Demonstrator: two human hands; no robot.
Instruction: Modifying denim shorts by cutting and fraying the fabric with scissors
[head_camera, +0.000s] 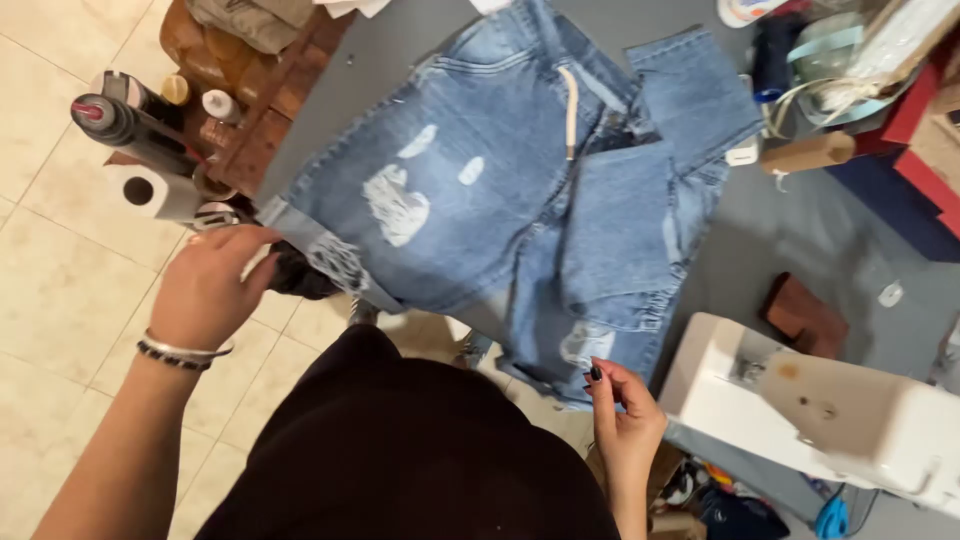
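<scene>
Currently, read each entry against the jeans as your landmark.

Work item: pair of light-blue distressed denim jeans (500, 190) with white frayed patches, spread flat on the grey tabletop (830, 230), one leg folded back across the other, lower edges overhanging the table edge nearest you.

Left hand: your left hand (212, 285) is at the jeans' left cuff, fingers curled closed on the rolled hem where it leaves the table edge. Beaded and metal bracelets sit on that wrist.

Right hand: your right hand (622, 405) is at the jeans' lower edge, thumb and fingertips pinched shut on the denim hem there.

Handling: judge the denim as soft and fairly heavy; it will drape and sag wherever it is unsupported, and is not slippery. The frayed patches look weak, so expect threads to pull if you grip there.

Hold points: take the cloth by hems, cuffs or waistband, where layers are doubled and stitched.

Right of jeans: white sewing machine (820, 410), close to your right hand; a small brown block (805, 315) lies between machine and jeans.

Left of jeans: white paper roll (150, 192) and dark bottles (125, 120) on a brown wooden stand, just beyond the cuff.

Beyond jeans, right: cluttered ribbons, a cardboard tube (805, 153) and boxes.
</scene>
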